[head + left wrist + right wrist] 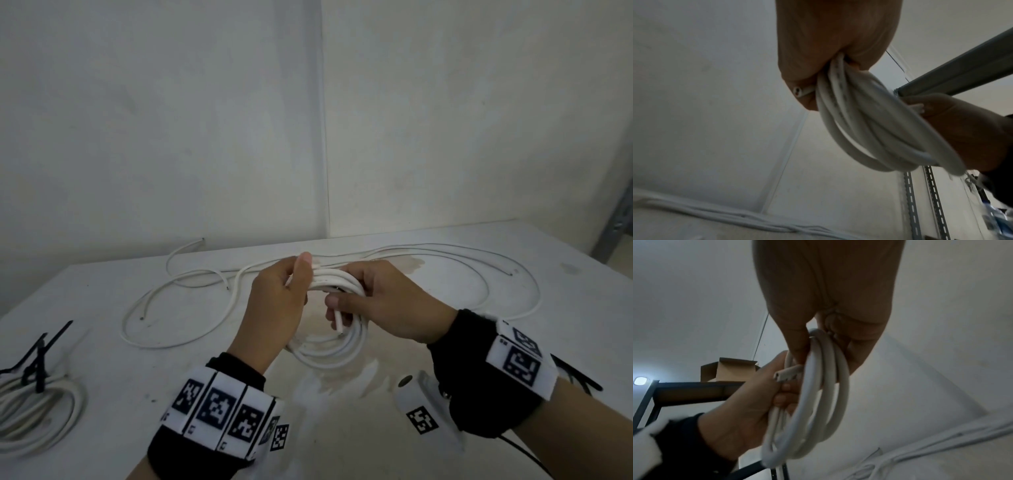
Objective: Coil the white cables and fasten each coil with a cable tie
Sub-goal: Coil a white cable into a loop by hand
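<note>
I hold a white cable coil (329, 349) of several loops above the middle of the table (445, 342). My left hand (291, 291) grips the top of the coil (869, 129), thumb up. Fingers of my right hand (373, 298) curl round the same bundle from the right. One cut cable end (337, 322) sticks out below my right thumb; a cut end (787, 376) shows by my left hand (740, 410). A finished coil (37, 411) with black cable ties (37, 356) lies at the left edge.
Loose white cables (171, 308) sprawl over the far half of the table, one long loop (496, 263) reaching right. More black ties (575, 373) lie behind my right wrist. White walls close off the back. A metal rack (962, 73) and a shelf with a cardboard box (727, 369) stand nearby.
</note>
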